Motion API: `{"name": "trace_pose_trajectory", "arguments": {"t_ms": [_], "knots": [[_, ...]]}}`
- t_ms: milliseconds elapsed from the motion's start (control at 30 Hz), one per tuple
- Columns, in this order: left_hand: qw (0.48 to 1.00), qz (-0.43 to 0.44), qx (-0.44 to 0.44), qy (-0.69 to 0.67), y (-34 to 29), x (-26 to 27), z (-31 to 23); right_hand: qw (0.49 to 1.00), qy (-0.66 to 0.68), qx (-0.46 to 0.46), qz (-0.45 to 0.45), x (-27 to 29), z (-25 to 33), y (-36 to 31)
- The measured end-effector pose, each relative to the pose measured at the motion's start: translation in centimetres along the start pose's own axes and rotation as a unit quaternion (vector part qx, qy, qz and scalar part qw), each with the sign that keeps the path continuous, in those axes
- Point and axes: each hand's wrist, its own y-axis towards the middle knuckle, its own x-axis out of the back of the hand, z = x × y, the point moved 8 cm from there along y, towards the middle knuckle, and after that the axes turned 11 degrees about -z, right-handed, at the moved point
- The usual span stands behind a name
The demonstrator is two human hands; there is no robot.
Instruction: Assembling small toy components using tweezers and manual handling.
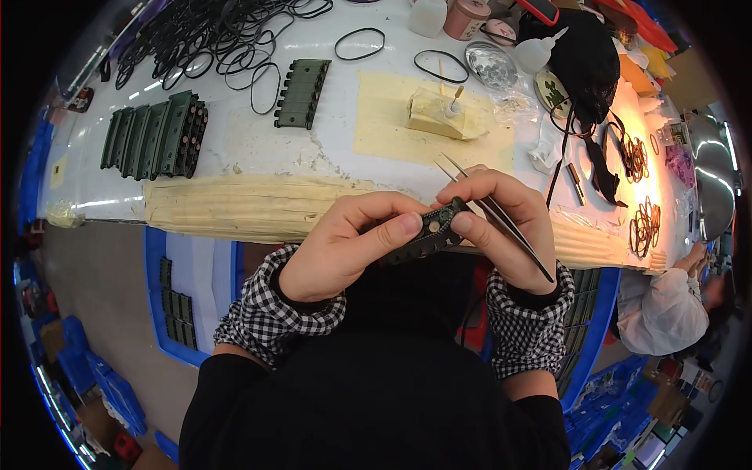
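In front of my chest, just off the table's near edge, a dark green ridged plastic part with a small copper-coloured disc is held between both hands. My left hand pinches its left end with thumb and fingers. The other end is gripped by my right hand, thumb on the near face. Metal tweezers lie across that same palm, their tips pointing up and away past the fingers. Green parts of a similar kind stand in a row at the left, and a separate group lies nearer the middle.
Black rubber bands heap at the far left. A tape-wrapped block with a small brush or stick stands ahead, near a foil-like dish. Blue trays holding green parts flank me below the table. A co-worker's white sleeve shows at right.
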Motion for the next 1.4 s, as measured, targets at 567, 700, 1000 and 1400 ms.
{"name": "trace_pose_trajectory", "arguments": {"t_ms": [567, 700, 1000, 1400], "knots": [[0.997, -0.046, -0.042, 0.034, -2.4, -0.5, -0.1, 0.995, -0.046, 0.091, -0.018, -0.8, 1.2, -2.3], [0.982, -0.074, -0.127, 0.122, -3.6, -1.0, -2.0, 0.99, -0.044, 0.134, 0.001, -1.1, 1.5, -2.7], [0.911, -0.065, -0.256, 0.317, -3.8, -1.2, -5.6, 0.988, -0.074, 0.137, 0.001, -1.9, 1.4, -2.0], [0.911, -0.096, -0.244, 0.318, -2.0, 0.5, -6.0, 0.991, -0.076, 0.108, -0.023, -1.7, 0.5, 0.8]]}}
